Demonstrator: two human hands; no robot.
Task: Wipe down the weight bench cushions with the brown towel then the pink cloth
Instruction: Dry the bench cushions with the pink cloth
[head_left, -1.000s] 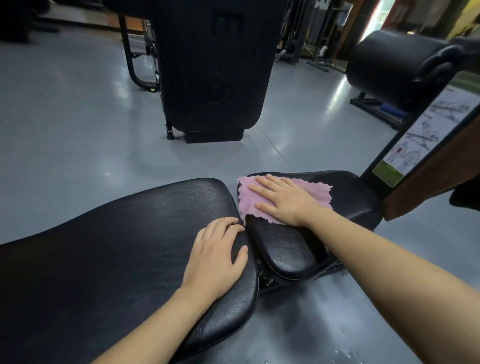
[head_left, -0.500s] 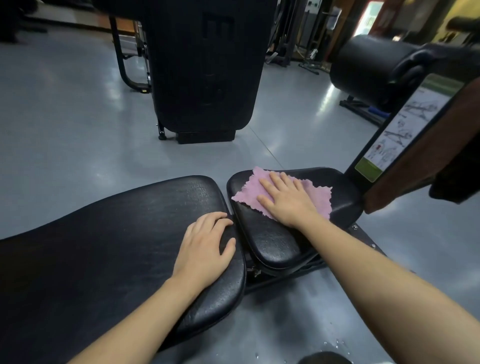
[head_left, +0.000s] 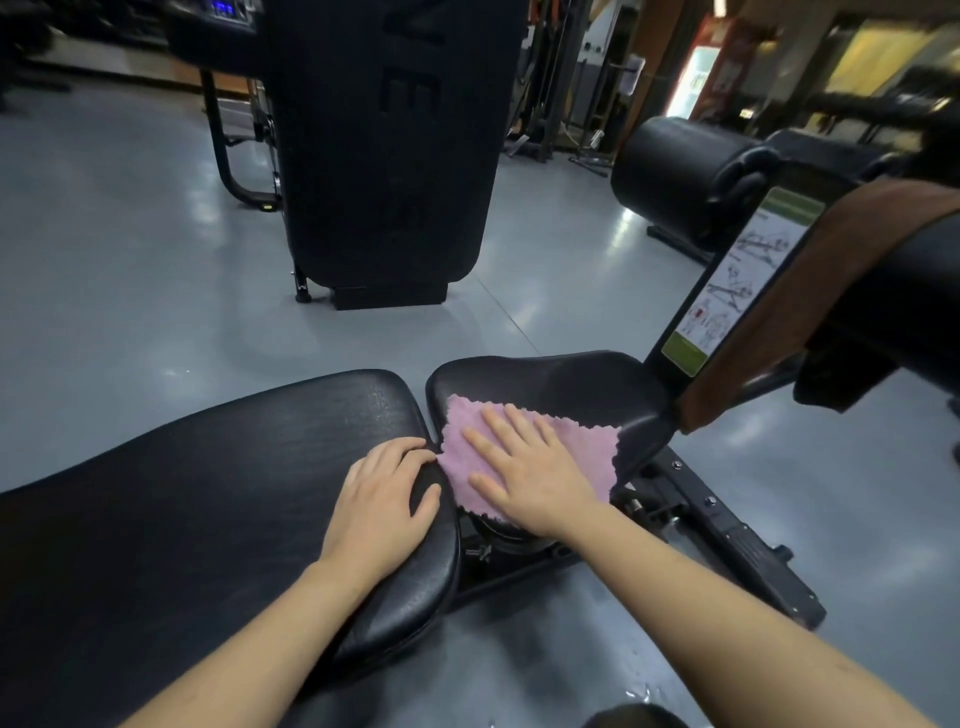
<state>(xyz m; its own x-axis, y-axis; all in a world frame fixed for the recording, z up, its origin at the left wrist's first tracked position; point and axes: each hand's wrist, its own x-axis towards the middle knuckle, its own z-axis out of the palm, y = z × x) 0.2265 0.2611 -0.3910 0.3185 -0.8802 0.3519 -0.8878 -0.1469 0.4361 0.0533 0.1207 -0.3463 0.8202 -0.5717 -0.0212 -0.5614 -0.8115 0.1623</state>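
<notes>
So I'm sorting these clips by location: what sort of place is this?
Most likely a gym. The right hand presses a pink cloth onto a black padded bench seat. A padded roller, an exercise diagram placard and another large black machine stand on the grey floor.

Little can be read here. Up and to the right of the right hand (head_left: 530, 470), an instruction placard (head_left: 737, 280) on the bench's upright post carries line drawings of exercise poses between green bands (its print is too small to make out). Far above the left hand (head_left: 382, 501), a dark machine (head_left: 384, 156) bears raised block shapes, illegible as letters.
</notes>
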